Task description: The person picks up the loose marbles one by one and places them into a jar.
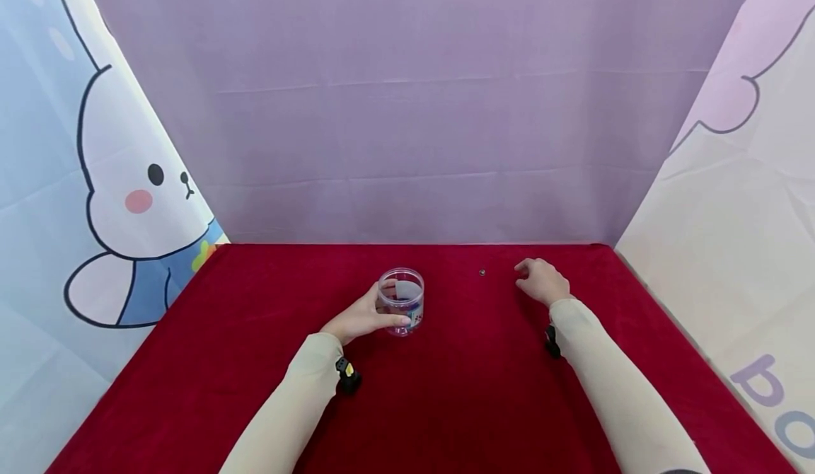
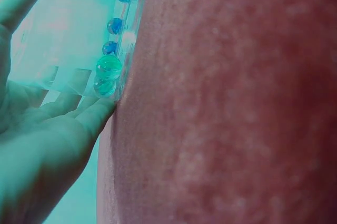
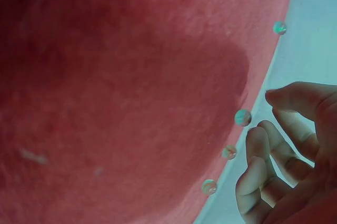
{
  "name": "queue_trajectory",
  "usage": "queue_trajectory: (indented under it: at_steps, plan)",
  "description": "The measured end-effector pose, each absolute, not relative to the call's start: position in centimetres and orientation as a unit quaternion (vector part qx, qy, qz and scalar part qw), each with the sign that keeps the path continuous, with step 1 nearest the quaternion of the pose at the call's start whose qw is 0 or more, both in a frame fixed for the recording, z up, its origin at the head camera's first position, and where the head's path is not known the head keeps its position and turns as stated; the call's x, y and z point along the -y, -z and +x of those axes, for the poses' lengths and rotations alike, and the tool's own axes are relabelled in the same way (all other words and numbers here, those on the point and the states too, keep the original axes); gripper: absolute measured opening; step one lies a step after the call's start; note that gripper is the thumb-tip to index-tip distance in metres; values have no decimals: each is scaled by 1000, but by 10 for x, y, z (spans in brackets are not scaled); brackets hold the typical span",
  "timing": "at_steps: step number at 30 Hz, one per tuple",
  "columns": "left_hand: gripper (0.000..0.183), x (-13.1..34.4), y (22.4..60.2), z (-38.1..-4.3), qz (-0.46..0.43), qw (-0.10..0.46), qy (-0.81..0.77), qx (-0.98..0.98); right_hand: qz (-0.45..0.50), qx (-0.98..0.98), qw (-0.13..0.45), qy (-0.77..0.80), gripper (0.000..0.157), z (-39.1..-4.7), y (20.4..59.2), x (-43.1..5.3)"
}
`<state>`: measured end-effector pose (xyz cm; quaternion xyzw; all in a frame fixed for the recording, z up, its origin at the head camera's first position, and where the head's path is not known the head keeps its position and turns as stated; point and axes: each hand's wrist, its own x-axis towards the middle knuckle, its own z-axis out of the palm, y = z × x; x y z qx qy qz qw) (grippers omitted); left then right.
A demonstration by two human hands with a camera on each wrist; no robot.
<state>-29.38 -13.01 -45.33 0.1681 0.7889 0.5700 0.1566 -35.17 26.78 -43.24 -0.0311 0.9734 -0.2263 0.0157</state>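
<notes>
One jar (image 1: 409,305), four loose marbles (image 3: 243,118), at least five marbles (image 2: 109,67) inside

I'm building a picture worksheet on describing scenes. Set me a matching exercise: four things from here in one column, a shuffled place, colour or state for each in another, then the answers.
Column one
1. Left hand
2. Right hand
3. Clear jar
4. Tablecloth

Column two
a. Red in the head view
b. Nothing seen in its grasp
c. Marbles inside
d. Gripping the clear jar

Right pairs: 1-d; 2-b; 3-c; 4-a
</notes>
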Motion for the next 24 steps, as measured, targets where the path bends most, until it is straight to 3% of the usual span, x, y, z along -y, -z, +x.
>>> queue_trajectory:
  at_steps: [8, 24]
  plan:
    - [84, 130, 453, -294, 173, 155, -569, -789, -22, -975, 37, 219, 46, -358, 439, -275]
    - [86, 130, 455, -295, 168, 153, -568, -791, 4, -971, 34, 236, 35, -360, 446, -281]
